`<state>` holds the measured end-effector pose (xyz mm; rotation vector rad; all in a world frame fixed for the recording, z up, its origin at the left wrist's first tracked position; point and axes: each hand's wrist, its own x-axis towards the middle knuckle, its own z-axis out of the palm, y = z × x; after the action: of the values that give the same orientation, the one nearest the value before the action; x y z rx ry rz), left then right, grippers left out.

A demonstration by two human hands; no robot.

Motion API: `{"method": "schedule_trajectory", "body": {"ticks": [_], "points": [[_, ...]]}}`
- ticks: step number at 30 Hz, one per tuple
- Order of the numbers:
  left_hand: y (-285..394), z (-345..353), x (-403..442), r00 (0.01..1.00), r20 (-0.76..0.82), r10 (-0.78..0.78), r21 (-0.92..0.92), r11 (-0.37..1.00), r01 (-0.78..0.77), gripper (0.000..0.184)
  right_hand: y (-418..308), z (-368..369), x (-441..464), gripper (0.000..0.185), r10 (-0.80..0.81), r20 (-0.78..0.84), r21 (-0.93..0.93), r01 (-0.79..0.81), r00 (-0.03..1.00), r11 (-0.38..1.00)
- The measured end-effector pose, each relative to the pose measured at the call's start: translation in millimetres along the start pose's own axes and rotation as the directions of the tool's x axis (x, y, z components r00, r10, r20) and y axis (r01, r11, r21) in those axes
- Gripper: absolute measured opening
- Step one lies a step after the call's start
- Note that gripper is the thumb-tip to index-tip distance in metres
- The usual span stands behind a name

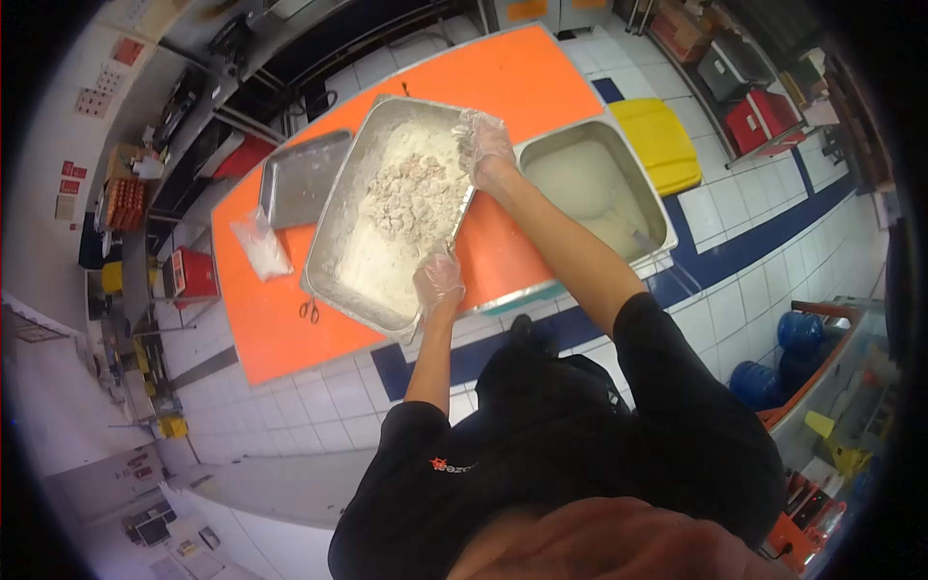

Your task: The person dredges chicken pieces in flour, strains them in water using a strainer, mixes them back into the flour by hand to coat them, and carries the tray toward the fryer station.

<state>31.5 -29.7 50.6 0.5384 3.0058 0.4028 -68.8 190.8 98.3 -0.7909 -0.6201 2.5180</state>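
A deep metal pan [324,256] lies tilted over the orange table [522,72], with white flour [372,261] and a heap of flour-coated pieces [411,198] in it. My left hand [441,280], in a clear plastic glove, grips the pan's near rim. My right hand [486,150], gloved too, holds the same pan by the rim further up on the right. Just right of that hand stands a second metal pan [652,208] of cloudy pale liquid, with a wire basket or strainer partly in it.
An empty-looking metal tray [300,179] lies left of the pan, near a plastic bag of white powder [261,246]. Scissors [309,309] rest at the table's near left. A yellow lid or bin [657,145] adjoins the liquid pan. Shelving with red boxes [764,121] stands at upper right.
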Motion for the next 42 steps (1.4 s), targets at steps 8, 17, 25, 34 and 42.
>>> {"method": "schedule_trajectory", "body": {"ticks": [8,17,25,34,42], "points": [[84.6,16.2,145.9,0.999,-0.001,-0.053,0.037,0.998,0.053,0.045,-258.6,-39.1,-86.0,0.015,-0.026,0.217,-0.188,0.068,0.976,0.98],[247.3,51.9,311.4,0.964,0.14,0.228,0.117,0.963,-0.244,0.067,-550.1,-332.3,-125.1,0.012,-0.191,-0.157,-0.219,0.154,0.969,0.964],[348.9,175.0,421.2,0.991,0.128,-0.05,0.108,0.993,0.036,0.071,-738.5,-527.5,-96.8,0.02,-0.138,-0.338,-0.178,0.08,0.931,0.981],[439.8,169.2,428.4,0.788,0.1,-0.607,-0.087,0.784,0.615,0.055,-888.1,-598.4,105.9,0.023,-0.052,-0.145,-0.118,0.035,0.988,0.992],[552.9,167.4,465.5,0.771,-0.177,-0.611,0.317,0.706,0.633,0.051,-1009.3,-590.2,293.4,0.032,0.08,-0.395,-0.181,-0.163,0.915,0.97]]}}
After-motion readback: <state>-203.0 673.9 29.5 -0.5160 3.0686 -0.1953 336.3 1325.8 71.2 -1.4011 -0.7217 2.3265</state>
